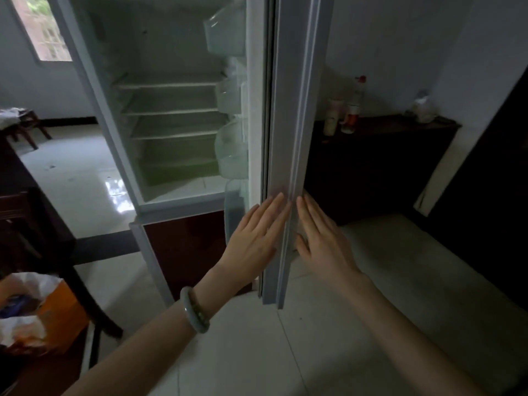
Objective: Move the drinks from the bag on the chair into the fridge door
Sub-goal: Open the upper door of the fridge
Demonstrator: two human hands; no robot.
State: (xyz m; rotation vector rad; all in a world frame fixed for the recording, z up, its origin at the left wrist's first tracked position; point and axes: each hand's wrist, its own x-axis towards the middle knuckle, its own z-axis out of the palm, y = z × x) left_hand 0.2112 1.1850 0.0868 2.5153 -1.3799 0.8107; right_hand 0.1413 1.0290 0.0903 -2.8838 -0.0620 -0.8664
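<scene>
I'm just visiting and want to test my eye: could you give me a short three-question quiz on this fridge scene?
1. True or false: the white fridge door stands open.
2. Which hand wears the pale green bangle? A) left hand B) right hand
3. Fill in: the white plastic bag lies at the lower ____ of the picture.

Key
1. True; the bare shelves show.
2. A.
3. Left.

Bag on the chair cut off at the left edge, contents blurred, bottles on the dark cabinet too blurred to read
</scene>
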